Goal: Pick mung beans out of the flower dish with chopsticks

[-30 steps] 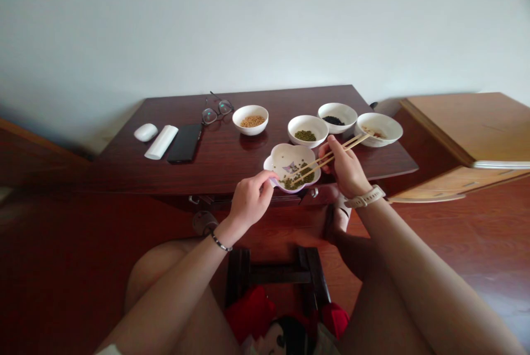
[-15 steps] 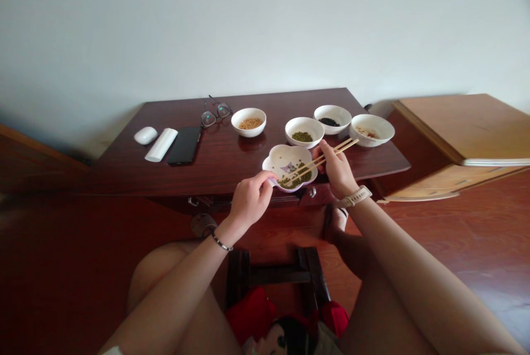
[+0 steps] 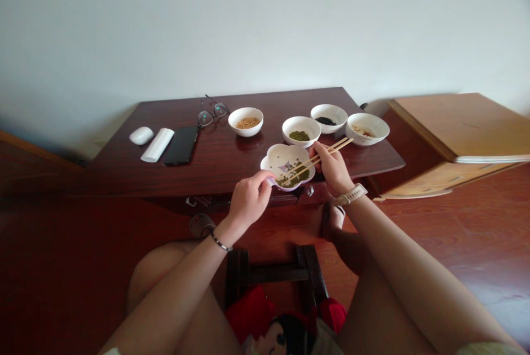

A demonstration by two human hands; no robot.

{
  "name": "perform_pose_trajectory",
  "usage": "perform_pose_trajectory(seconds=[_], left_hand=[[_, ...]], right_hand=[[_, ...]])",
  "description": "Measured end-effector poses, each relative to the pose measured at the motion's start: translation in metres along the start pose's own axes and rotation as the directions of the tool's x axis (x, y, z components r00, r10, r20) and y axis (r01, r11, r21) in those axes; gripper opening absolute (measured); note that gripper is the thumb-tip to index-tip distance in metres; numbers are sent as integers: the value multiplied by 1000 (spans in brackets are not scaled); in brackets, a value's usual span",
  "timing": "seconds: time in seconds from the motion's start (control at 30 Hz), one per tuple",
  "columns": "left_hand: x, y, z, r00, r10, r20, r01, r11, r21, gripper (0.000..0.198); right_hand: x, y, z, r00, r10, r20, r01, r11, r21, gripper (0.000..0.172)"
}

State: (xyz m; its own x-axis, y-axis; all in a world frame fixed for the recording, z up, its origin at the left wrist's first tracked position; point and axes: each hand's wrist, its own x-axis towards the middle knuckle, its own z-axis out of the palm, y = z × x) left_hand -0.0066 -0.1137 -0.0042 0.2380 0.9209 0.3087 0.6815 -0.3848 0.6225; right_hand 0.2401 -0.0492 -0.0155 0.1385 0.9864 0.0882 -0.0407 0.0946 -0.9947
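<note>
My left hand (image 3: 250,196) is closed on the near left rim of a flower-shaped bowl (image 3: 275,158), which tilts toward me at the table's front edge. Small green beans (image 3: 298,174) lie in its lower right part, beside a printed cartoon figure. In my right hand (image 3: 331,166) is a pair of wooden chopsticks (image 3: 337,146), their tips down among those beans. Just behind stands a white bowl with green beans (image 3: 301,126). Farther back is a bowl of black beans (image 3: 329,115), and to its right a bowl with pale and reddish pieces (image 3: 367,125).
A bowl of yellowish beans (image 3: 245,118) stands left of centre on the dark table (image 3: 223,163). Glasses (image 3: 212,115), a black phone (image 3: 181,146), a white case (image 3: 157,145) and a white rounded object (image 3: 141,135) lie farther left. A wooden cabinet (image 3: 464,126) adjoins at right.
The whole scene has shifted slightly left in view. Both hands keep their holds on the flower-shaped bowl and the chopsticks, whose tips stay among the green beans.
</note>
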Motion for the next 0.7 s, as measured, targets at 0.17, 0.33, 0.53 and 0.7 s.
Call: perform_pose_trajectory(seconds=[0.17, 0.33, 0.53, 0.7], left_hand=[[0, -1, 1, 1000, 10, -2, -10, 1000, -4, 31], [0, -2, 1, 1000, 19, -5, -19, 1000, -10, 30], [-1, -1, 1, 1000, 11, -5, -11, 1000, -6, 30], [-2, -1, 1, 1000, 12, -6, -12, 1000, -1, 31]], right_hand=[[1, 1, -1, 1000, 9, 6, -9, 1000, -9, 47], [0, 0, -1, 1000, 4, 7, -4, 1000, -15, 45], [-2, -2, 1, 1000, 1, 10, -1, 1000, -21, 45], [-1, -2, 1, 1000, -1, 7, 1, 1000, -30, 46]])
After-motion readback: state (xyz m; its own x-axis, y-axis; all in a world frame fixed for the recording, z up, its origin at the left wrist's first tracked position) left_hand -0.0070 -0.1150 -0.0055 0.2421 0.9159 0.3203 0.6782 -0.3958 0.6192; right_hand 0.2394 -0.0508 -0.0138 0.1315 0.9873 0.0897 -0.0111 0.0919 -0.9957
